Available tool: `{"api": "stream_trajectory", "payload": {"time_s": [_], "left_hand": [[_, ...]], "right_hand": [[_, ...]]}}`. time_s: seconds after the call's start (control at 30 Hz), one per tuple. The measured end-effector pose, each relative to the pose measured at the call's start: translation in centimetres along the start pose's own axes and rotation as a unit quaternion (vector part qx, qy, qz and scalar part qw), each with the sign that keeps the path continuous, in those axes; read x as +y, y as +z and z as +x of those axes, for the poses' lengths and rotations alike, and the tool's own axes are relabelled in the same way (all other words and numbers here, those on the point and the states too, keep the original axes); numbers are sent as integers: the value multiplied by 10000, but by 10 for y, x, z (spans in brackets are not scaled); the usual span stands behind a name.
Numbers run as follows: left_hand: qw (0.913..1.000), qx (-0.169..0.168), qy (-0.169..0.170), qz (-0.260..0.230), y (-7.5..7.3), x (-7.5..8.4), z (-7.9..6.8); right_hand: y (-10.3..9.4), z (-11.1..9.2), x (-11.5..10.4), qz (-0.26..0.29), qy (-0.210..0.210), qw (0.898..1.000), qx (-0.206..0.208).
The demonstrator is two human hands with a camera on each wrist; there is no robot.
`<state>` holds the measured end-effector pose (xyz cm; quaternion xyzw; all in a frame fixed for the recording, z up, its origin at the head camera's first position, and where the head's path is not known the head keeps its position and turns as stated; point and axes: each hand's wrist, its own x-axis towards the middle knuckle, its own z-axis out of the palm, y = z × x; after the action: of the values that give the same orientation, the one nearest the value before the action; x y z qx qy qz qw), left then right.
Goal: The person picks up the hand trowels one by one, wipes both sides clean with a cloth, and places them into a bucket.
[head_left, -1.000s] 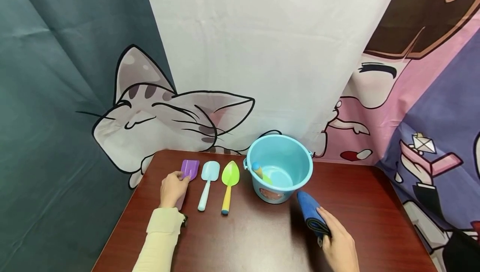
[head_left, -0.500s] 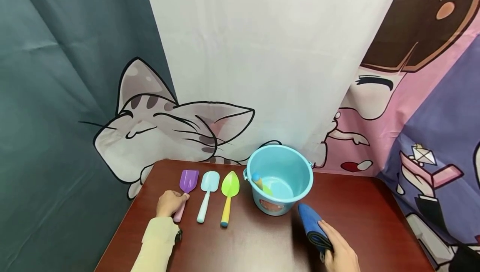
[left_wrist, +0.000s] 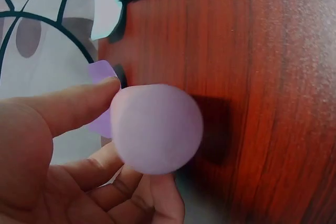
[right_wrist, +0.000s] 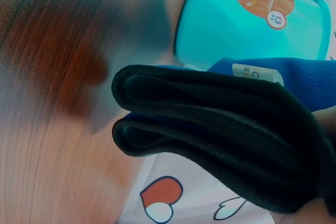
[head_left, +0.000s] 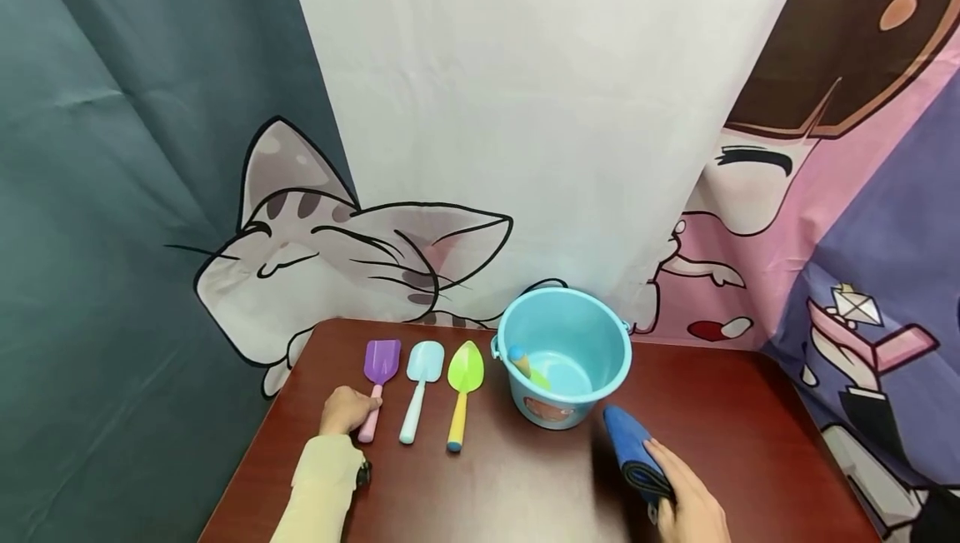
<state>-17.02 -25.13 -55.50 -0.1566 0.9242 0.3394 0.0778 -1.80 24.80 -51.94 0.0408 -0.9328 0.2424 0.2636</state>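
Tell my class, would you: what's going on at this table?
A person's left hand holds a purple shovel by its pink handle, at the left end of a row of three. Next to it, on the table, lie a light-blue shovel and a green trowel. The right hand grips a folded blue cloth near a blue bucket, which has a further tool inside.

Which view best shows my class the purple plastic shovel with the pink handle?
The head view: the purple plastic shovel shows there almost whole, partly covered by the left hand pinching it. The left wrist view shows its round handle end close up and part of its blade; the right wrist view misses it.
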Motion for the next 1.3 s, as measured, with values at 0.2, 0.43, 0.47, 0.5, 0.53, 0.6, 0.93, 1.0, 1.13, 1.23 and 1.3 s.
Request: {"api": "stream_trajectory", "payload": {"time_s": [0.2,0.43,0.47,0.5,0.53,0.6,0.93,1.0,1.13,1.23,1.3], "left_hand": [[9971,-340,-176,-662,-7,2,2],[9824,-612,-428,-1711,-8,-6,4],[9809,-597,-474,-1790,-8,-7,4],[9795,-580,-512,-1858,-8,-7,4],[9776,-573,-545,-1952,-8,-7,4],[9767,-530,-577,-2000,-8,-6,4],[9836,-382,-325,-1735,-10,-3,2],[9840,-314,-241,-1740,-11,-1,-1],[9848,-239,-121,-1718,-12,5,-10],[9850,-129,-21,-1721,-10,11,-15],[9854,-62,6,-1703,-8,16,-19]], "right_hand": [[1,1,-4,59,23,9999,126],[2,0,-4,119,38,9998,169],[2,0,-5,101,58,9998,158],[2,0,-5,97,75,9998,152],[1,0,-5,95,94,9998,151],[1,0,-5,72,142,9998,117],[-1,2,-8,120,226,9997,17],[-1,3,-9,159,212,9996,-2],[-3,2,-12,187,200,9996,-48],[-3,1,-15,235,165,9996,-29],[-3,1,-16,314,103,9995,5]]}}
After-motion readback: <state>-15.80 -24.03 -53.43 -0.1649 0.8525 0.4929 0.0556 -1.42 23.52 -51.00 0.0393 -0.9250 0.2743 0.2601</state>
